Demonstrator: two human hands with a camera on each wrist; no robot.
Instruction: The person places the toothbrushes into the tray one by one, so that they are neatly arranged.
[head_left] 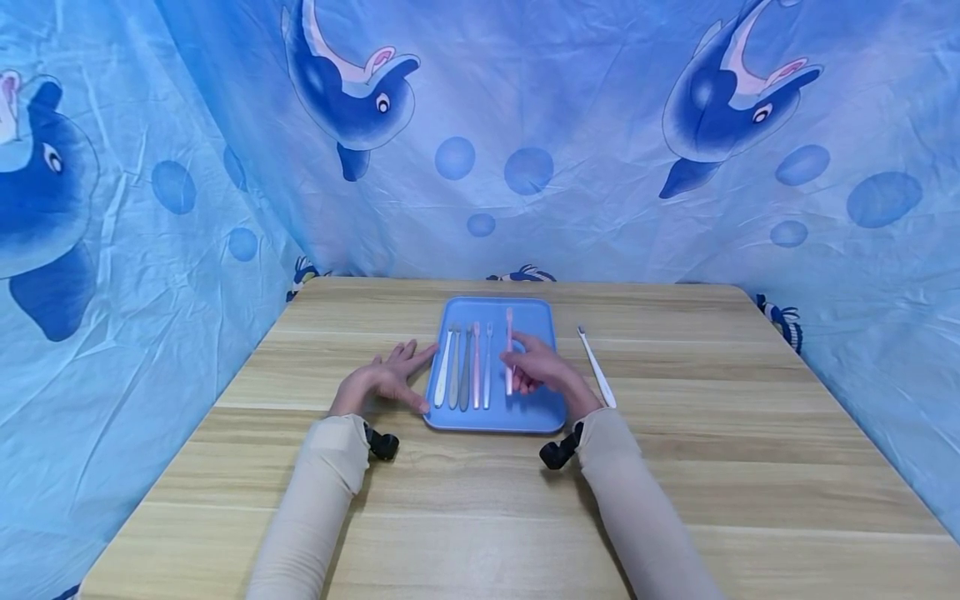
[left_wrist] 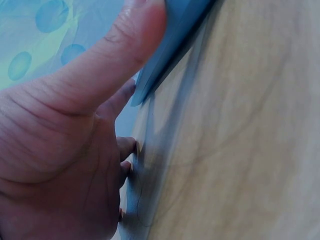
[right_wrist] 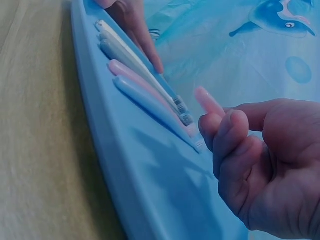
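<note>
My right hand (head_left: 536,367) pinches a pink toothbrush (head_left: 509,321) over the right half of a blue tray (head_left: 532,421), its head pointing to the far side. In the right wrist view the handle end (right_wrist: 207,101) sticks out past my curled fingers. On the tray's left half several toothbrushes lie side by side: a white one (head_left: 443,375), two greyish ones, another pink one (head_left: 476,375) and a light blue one (head_left: 488,375). My left hand (head_left: 386,379) is at the tray's left side with fingers spread, thumb against the tray edge (left_wrist: 175,40).
A white toothbrush (head_left: 597,367) with a dark head lies on the wooden table (head_left: 480,517) just right of the tray, near my right wrist. Blue dolphin-print curtains (head_left: 480,225) hang behind the table and at both sides.
</note>
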